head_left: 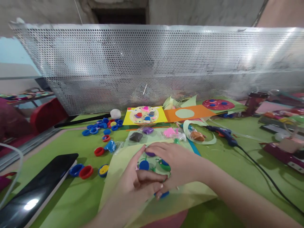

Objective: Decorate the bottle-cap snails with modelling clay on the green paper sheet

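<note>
Both of my hands rest over a pale green sheet (pixel 118 190) at the middle front of the table. My left hand (pixel 137 179) lies on the left side of a round decorated piece, its fingers spread around the edge. My right hand (pixel 174 161) covers the right side, fingers curved and apart, their tips near my left thumb. Between the hands show a blue cap (pixel 143 165), a purple piece and green bits. Another blue cap peeks out below my right fingers. Much of the round piece is hidden under the hands.
A black phone (pixel 40 186) lies left, near red caps (pixel 85 172) and blue caps (pixel 76 170). Clay packets, a yellow card (pixel 125 118) and an orange card (pixel 169 116) sit behind. A glue gun (pixel 223 134) with its cord lies right. A perforated metal panel (pixel 142 63) stands at the back.
</note>
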`<state>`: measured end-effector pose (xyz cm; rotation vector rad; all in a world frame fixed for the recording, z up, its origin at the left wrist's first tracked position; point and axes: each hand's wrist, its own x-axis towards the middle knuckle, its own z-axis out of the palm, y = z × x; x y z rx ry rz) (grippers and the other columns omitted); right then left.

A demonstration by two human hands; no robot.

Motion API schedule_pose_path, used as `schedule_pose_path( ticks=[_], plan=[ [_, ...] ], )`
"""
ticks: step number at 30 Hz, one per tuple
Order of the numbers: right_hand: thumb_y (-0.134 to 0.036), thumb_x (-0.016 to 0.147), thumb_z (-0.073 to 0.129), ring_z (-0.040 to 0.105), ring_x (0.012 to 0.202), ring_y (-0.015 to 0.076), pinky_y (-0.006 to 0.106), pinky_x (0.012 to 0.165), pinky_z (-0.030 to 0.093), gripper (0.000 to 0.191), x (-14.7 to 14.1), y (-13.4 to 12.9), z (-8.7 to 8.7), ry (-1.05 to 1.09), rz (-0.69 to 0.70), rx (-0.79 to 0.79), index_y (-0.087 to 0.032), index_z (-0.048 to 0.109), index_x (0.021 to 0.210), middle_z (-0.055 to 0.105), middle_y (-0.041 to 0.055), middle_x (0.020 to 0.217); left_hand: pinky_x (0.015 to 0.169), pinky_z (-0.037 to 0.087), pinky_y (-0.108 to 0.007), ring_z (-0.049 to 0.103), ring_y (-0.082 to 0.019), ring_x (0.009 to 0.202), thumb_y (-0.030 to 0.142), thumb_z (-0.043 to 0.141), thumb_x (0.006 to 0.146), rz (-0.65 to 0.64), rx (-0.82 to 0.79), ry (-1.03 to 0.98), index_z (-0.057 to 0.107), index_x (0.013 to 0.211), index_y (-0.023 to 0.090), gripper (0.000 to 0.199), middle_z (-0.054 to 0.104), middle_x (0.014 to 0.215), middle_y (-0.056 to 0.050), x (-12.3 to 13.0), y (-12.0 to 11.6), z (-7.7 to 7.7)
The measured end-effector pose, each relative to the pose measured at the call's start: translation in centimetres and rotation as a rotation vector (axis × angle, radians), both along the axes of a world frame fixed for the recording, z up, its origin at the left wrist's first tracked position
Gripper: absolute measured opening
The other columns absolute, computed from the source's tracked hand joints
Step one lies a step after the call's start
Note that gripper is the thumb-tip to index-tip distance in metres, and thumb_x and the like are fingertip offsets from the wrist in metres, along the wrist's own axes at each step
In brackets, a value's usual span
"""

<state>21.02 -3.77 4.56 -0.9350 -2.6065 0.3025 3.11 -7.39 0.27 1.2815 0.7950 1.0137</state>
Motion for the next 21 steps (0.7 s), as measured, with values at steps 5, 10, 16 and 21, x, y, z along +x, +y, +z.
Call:
schedule_pose_path(
  ticks=[5,10,16,21],
  plan=[
    [-0.053,0.062,0.065,0.047,0.117,0.0254,0.038,0.095,0.039,0.081,0.1,0.2,-0.2,-0.01,0.01,0.014,-0.013,0.042,0.129,0.049,0.0115,0.13,0.049,0.05,-0.026,0.065,-0.016,0.052,0.019,0.074,0.065,0.011,-0.137,-0.099,0.003,0.142,0.026,0.105,0.071,0.07,0.001,0.4,-0.1,0.6],
    [-0.054,0.061,0.066,0.046,0.118,0.0268,0.04,0.096,0.038,0.084,0.1,0.3,-0.4,-0.018,0.01,-0.019,-0.014,0.041,0.13,0.049,0.0111,0.13,0.046,0.044,-0.024,0.063,-0.017,0.049,0.015,0.077,0.063,0.012,-0.196,-0.077,0.0,0.142,0.024,0.111,0.069,0.067,0.0,0.3,0.0,1.4],
    [-0.061,0.057,0.067,0.044,0.12,0.0283,0.041,0.099,0.036,0.092,-0.3,0.1,-0.7,-0.002,-0.013,-0.033,-0.018,0.039,0.133,0.046,0.0115,0.134,0.041,0.039,-0.021,0.062,-0.018,0.053,0.017,0.078,0.061,0.057,-0.189,0.064,0.003,0.143,0.022,0.111,0.069,0.065,-0.001,0.0,0.4,1.2],
    [-0.064,0.055,0.068,0.048,0.116,0.0287,0.042,0.096,0.039,0.093,0.1,0.0,0.1,0.007,-0.019,-0.043,-0.02,0.041,0.132,0.051,0.0108,0.13,0.052,0.048,-0.025,0.064,-0.017,0.057,0.014,0.08,0.057,0.078,-0.193,-0.018,0.005,0.142,0.013,0.113,0.068,0.059,0.0,0.0,0.5,1.8]
  ],
)
